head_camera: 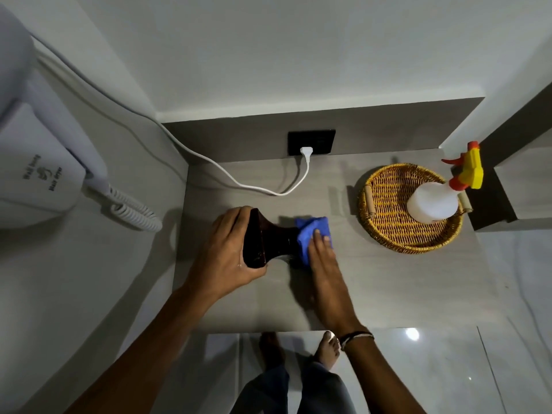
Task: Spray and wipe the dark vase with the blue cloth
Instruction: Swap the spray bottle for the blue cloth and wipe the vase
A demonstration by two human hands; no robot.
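Left hand [230, 252] clasps the wide base of the dark vase [268, 243] lying sideways on the counter [373, 279], rigid, glossy, probably slippery and breakable, while right hand [324, 258] presses the blue cloth [310, 231] around its neck.

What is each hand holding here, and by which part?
Left hand holds the dark vase by its wide base. Right hand presses the blue cloth against the vase's narrow end.

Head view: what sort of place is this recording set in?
Probably a hotel room or bathroom vanity nook: a wall-mounted hair dryer with coiled cord, a grey countertop with a wall socket behind it, and a wicker tray like those for guest amenities.
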